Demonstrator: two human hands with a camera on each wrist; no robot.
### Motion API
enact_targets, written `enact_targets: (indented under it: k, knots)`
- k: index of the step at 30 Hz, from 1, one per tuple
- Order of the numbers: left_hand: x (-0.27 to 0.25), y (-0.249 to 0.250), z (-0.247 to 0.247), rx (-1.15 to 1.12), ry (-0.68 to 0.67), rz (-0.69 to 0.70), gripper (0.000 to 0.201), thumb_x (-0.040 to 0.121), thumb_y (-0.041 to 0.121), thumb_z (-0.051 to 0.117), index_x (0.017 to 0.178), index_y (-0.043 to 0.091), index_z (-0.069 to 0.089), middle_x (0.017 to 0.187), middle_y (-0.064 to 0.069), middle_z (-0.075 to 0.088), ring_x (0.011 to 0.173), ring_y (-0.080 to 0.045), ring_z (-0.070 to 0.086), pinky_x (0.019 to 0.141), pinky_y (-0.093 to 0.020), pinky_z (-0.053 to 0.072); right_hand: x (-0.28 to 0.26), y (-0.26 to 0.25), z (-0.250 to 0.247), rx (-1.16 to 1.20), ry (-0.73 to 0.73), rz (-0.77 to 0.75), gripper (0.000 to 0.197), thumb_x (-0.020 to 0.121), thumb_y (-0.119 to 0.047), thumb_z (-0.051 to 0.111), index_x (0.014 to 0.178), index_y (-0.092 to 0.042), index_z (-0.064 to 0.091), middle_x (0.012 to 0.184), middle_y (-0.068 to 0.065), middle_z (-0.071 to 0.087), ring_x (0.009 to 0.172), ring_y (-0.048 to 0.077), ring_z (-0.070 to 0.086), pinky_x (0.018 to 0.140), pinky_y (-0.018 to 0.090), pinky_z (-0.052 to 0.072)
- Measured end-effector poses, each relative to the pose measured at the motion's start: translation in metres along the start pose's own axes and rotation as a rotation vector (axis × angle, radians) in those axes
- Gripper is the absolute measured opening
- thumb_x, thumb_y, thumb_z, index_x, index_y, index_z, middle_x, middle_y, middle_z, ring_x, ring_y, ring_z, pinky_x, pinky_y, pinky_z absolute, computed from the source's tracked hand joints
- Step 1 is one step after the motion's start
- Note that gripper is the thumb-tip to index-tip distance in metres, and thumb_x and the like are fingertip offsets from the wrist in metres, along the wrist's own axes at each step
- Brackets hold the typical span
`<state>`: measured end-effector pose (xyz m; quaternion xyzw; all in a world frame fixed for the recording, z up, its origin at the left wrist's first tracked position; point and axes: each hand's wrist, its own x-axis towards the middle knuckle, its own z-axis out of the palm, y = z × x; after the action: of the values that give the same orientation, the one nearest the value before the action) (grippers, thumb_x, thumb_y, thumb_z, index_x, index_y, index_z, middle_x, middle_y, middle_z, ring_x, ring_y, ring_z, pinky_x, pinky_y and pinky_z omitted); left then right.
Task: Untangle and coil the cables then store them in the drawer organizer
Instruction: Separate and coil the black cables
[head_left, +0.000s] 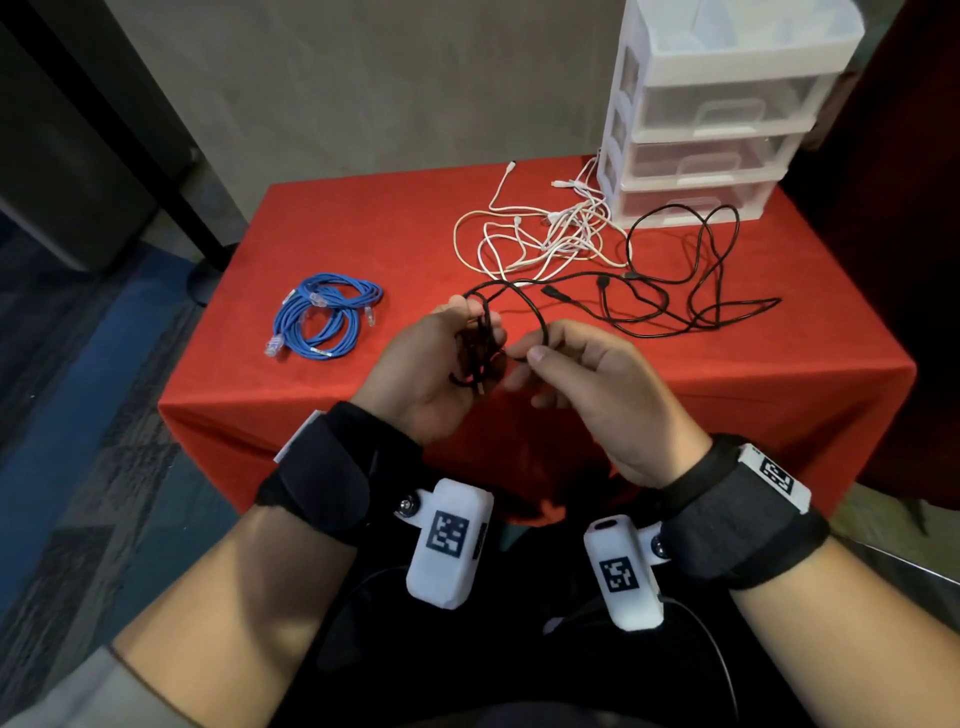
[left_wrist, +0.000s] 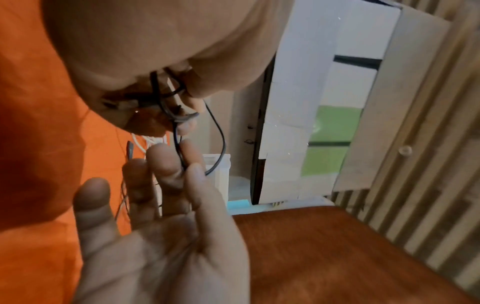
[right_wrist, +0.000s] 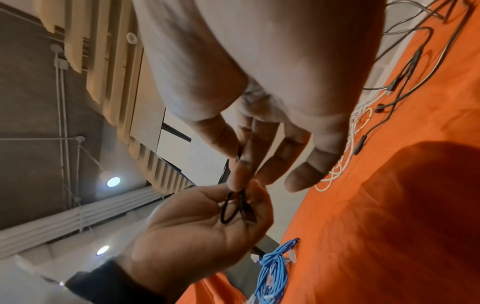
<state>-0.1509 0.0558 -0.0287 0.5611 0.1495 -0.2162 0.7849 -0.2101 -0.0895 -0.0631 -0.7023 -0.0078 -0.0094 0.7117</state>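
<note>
Just above the near edge of the red table, my left hand (head_left: 441, 358) grips a small bundle of black cable loops (head_left: 480, 343) in its curled fingers. The right wrist view shows that bundle (right_wrist: 233, 209) lying in the left palm (right_wrist: 197, 222). My right hand (head_left: 576, 369) pinches the same black cable between thumb and forefinger (right_wrist: 237, 164), right beside the bundle. From there the cable arcs up and runs to a loose black tangle (head_left: 696, 291) on the cloth. A white cable tangle (head_left: 550, 234) lies behind it. The white drawer organizer (head_left: 711, 119) stands at the back right, its drawers closed.
A coiled blue network cable (head_left: 324, 317) lies on the left part of the red tablecloth (head_left: 395, 228). The table's near edge drops off just below my hands. Beyond the table are a grey wall and, to the left, a dark carpeted floor.
</note>
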Motion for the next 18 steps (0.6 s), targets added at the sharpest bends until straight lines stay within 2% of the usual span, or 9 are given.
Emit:
enact_targets:
  k: [4,6,8,11,14,16,18]
  knots:
    - [-0.005,-0.008,0.005,0.241,0.032,0.277,0.029,0.108,0.026,0.041,0.084,0.023,0.057,0.077,0.005,0.059,0.059,-0.004,0.056,0.055,-0.023,0.042,0.004,-0.002,0.004,0.009,0.078,0.012,0.014,0.100,-0.032,0.064,0.096,-0.019,0.066,0.085,0.004,0.059,0.082,0.015,0.055,0.068,0.031,0.046]
    - [-0.009,-0.013,0.007,0.316,-0.030,0.327,0.030,0.108,0.028,0.043,0.083,0.024,0.059,0.079,0.005,0.061,0.065,-0.007,0.057,0.058,-0.026,0.043,0.008,-0.004,0.005,0.030,0.093,0.017,0.019,0.100,-0.033,0.065,0.098,-0.013,0.065,0.084,0.004,0.053,0.077,0.017,0.048,0.064,0.029,0.041]
    - [-0.011,-0.015,0.006,0.310,-0.090,0.330,0.031,0.108,0.027,0.044,0.083,0.024,0.061,0.081,0.003,0.065,0.072,-0.010,0.060,0.063,-0.028,0.047,0.011,-0.005,0.006,0.106,0.099,0.030,0.024,0.099,-0.027,0.066,0.103,-0.004,0.064,0.083,0.005,0.054,0.073,0.014,0.048,0.063,0.024,0.040]
    - [-0.010,-0.016,0.002,0.325,-0.115,0.341,0.031,0.108,0.026,0.044,0.083,0.024,0.062,0.085,0.002,0.067,0.077,-0.011,0.063,0.067,-0.023,0.050,0.014,-0.005,0.007,0.134,0.108,0.017,0.016,0.098,-0.020,0.068,0.102,-0.004,0.067,0.081,0.001,0.059,0.071,0.004,0.052,0.067,0.016,0.041]
    - [-0.006,-0.016,-0.003,0.360,-0.105,0.337,0.036,0.108,0.027,0.046,0.080,0.029,0.069,0.083,0.001,0.066,0.086,-0.018,0.060,0.080,-0.034,0.046,0.014,-0.006,0.005,0.132,0.068,0.058,0.015,0.098,-0.021,0.067,0.087,-0.011,0.064,0.079,0.009,0.054,0.069,0.011,0.049,0.065,0.023,0.040]
    - [-0.006,-0.012,-0.007,0.275,-0.144,0.265,0.031,0.108,0.024,0.045,0.086,0.023,0.068,0.070,0.004,0.063,0.075,-0.017,0.060,0.076,-0.034,0.046,0.014,-0.008,-0.001,0.267,0.026,0.140,0.016,0.100,-0.019,0.062,0.085,-0.014,0.059,0.084,0.012,0.062,0.074,0.018,0.058,0.069,0.028,0.047]
    - [-0.007,-0.008,-0.010,0.159,-0.199,0.208,0.026,0.107,0.021,0.046,0.095,0.010,0.065,0.065,0.005,0.054,0.060,-0.009,0.053,0.065,-0.026,0.049,0.013,-0.010,-0.007,0.360,-0.014,0.183,0.013,0.101,-0.016,0.058,0.089,-0.015,0.058,0.085,0.008,0.066,0.085,0.030,0.059,0.076,0.035,0.049]
